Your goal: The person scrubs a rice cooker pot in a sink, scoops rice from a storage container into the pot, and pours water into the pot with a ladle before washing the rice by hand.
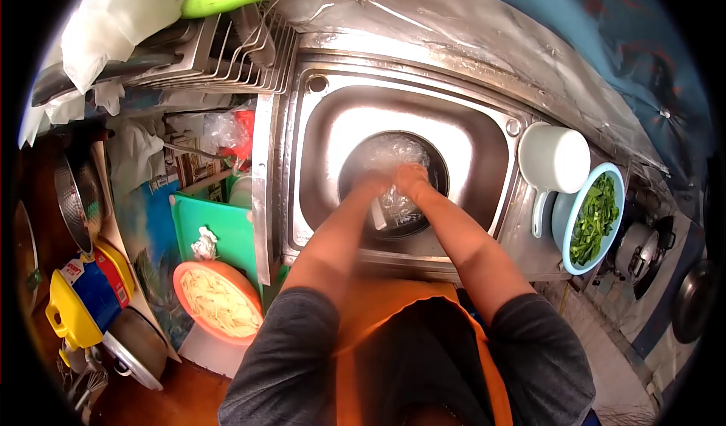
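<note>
A dark round pan stands inside the steel sink. Clear, glistening stuff fills it, either water or transparent plastic; I cannot tell which. Both of my hands are over the pan, close together. Motion smears my left hand, so its fingers do not show clearly. My right hand is closed, its fingers curled, and what lies in them is hidden. A narrow white strip shows just below my left hand, against the clear stuff.
Right of the sink sit a white dipper and a light blue bowl of chopped greens. On the left are a wire dish rack, a green tray and an orange bowl holding pale strips.
</note>
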